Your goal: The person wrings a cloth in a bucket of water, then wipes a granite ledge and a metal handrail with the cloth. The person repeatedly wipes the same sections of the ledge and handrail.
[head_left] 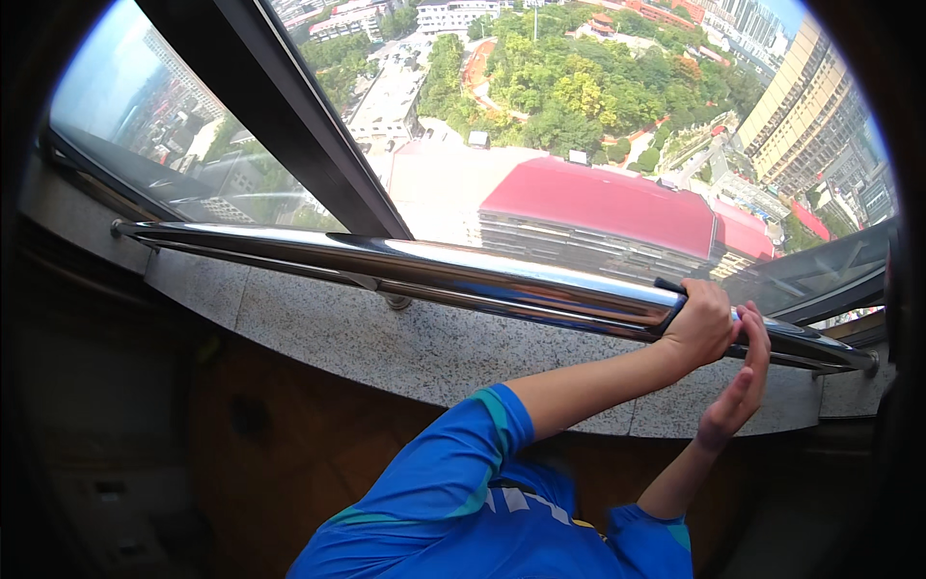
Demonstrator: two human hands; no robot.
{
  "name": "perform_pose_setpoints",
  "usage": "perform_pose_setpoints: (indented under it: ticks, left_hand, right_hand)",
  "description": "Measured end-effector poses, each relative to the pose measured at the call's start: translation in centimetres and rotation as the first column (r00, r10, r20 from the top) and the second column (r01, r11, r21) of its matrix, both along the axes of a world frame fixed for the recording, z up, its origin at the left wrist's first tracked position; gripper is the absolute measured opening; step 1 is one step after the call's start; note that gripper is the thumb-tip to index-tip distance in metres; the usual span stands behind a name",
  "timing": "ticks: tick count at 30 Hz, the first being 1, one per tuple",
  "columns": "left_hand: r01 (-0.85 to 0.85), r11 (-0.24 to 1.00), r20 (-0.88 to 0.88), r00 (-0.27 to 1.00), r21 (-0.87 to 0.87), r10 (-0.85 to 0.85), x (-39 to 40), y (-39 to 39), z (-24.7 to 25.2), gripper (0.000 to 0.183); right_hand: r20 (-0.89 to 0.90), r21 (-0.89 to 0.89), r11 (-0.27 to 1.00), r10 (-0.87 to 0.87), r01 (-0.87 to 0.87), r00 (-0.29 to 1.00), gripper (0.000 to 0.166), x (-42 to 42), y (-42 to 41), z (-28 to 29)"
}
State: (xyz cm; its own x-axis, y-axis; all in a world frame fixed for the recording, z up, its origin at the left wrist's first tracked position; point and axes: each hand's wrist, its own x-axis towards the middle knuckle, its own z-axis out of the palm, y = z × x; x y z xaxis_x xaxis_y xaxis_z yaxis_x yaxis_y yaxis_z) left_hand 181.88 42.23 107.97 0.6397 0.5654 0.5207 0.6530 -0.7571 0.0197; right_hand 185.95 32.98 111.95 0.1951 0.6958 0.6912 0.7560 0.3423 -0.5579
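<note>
A polished metal handrail runs across the view in front of a large window. My left hand is closed around the rail towards its right end, with a dark cloth pressed between the palm and the metal; only the cloth's edge shows. Just right of it, my right hand is raised beside the rail with its fingers extended and nothing seen in it. Its fingertips are close to the left hand; whether they touch the rail cannot be told.
Below the rail lies a speckled stone ledge, with a rail post standing on it. A dark window frame post slants down behind the rail. Buildings and trees show far below through the glass. A brown floor lies in shadow.
</note>
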Motion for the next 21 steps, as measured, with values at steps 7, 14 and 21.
perform_pose_setpoints:
  ticks: [7,14,21]
  left_hand:
    - [0.044,0.999,0.048,0.998,0.003,-0.044,6.2,-0.7,-2.9,0.026]
    - [0.044,0.998,-0.087,0.995,0.054,-0.040,-5.0,2.2,-3.7,0.019]
    - [0.009,1.000,0.061,0.998,0.015,-0.010,-24.7,5.6,-0.7,0.026]
  right_hand:
    - [0.075,-0.497,0.868,0.015,0.025,0.997,0.069,5.0,3.9,2.2]
    - [0.141,-0.373,0.925,0.130,-0.069,0.981,0.055,-3.1,6.8,0.6]
    - [0.168,-0.314,0.905,0.349,-0.285,0.922,0.047,-17.6,11.2,-0.9]
